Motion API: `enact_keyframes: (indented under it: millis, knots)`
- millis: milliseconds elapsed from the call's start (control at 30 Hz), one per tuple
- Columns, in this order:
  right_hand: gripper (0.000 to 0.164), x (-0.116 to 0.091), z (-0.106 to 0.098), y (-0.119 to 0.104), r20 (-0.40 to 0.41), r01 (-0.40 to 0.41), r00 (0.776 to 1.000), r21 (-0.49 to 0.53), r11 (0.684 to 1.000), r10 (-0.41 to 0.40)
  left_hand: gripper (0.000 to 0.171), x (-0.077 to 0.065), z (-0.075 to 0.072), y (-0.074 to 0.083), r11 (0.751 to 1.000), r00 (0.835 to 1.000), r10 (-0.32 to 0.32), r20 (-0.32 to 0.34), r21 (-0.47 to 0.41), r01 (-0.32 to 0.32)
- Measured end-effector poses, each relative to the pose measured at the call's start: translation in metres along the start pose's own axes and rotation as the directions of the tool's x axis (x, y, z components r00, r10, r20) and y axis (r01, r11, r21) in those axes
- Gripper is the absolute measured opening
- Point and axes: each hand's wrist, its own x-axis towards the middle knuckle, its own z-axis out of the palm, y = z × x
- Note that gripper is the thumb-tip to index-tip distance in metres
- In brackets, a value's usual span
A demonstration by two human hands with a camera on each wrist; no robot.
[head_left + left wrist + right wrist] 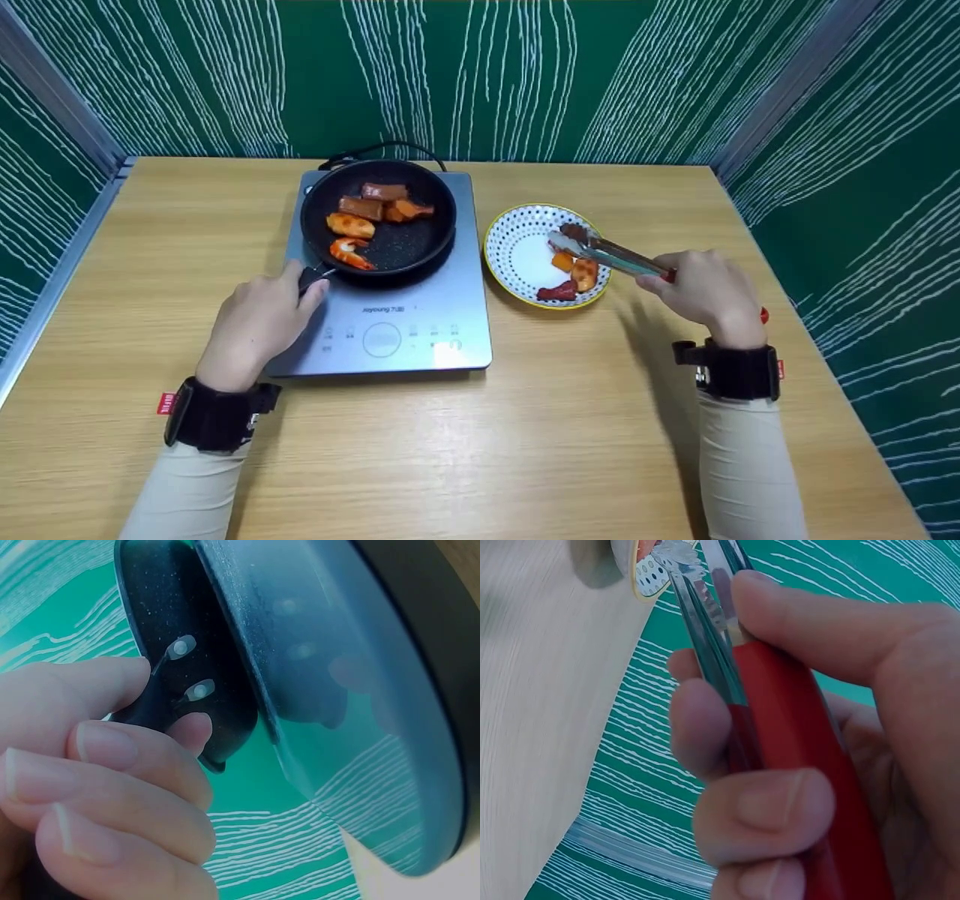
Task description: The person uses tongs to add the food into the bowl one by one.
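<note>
My left hand (pixel 259 319) grips the handle of a black frying pan (pixel 409 251) on the induction cooktop. In the pan lie a shrimp (pixel 351 253), a browned yellowish piece (pixel 350 225), two brown sausage-like pieces (pixel 361 208) and an orange piece (pixel 405 211). My right hand (pixel 705 289) holds metal tongs (pixel 622 257) by their red handles (pixel 795 720), fingers curled round them. The tong tips reach into a dotted plate with a yellow rim (pixel 510 281), at a dark brown piece (pixel 574 232). Beside them on the plate are an orange chunk (pixel 562 260), a browned round piece (pixel 584 274) and a reddish piece (pixel 558 292).
The silver induction cooktop (pixel 442 315) has a round dial mark and touch symbols at its front. Its black cable (pixel 394 144) loops behind the pan. Green panels with white streaks (pixel 495 82) stand at the back and sides of the wooden table (pixel 525 450).
</note>
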Motion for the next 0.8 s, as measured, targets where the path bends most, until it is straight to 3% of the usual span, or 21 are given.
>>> enact_keyframes:
  millis: [367,800]
  knots:
    - [0.048,-0.0032,-0.0042,0.0029,0.017,-0.006,1.0,0.006,1.0,0.006,0.046,0.0004,0.0011,-0.0005,1.0,1.0,0.005,-0.007,0.008,-0.005]
    - [0.044,0.0017,0.0022,0.0019,-0.024,-0.003,1.0,-0.005,1.0,0.003,0.044,0.0003,0.0019,-0.0005,1.0,1.0,0.005,-0.007,0.012,-0.005]
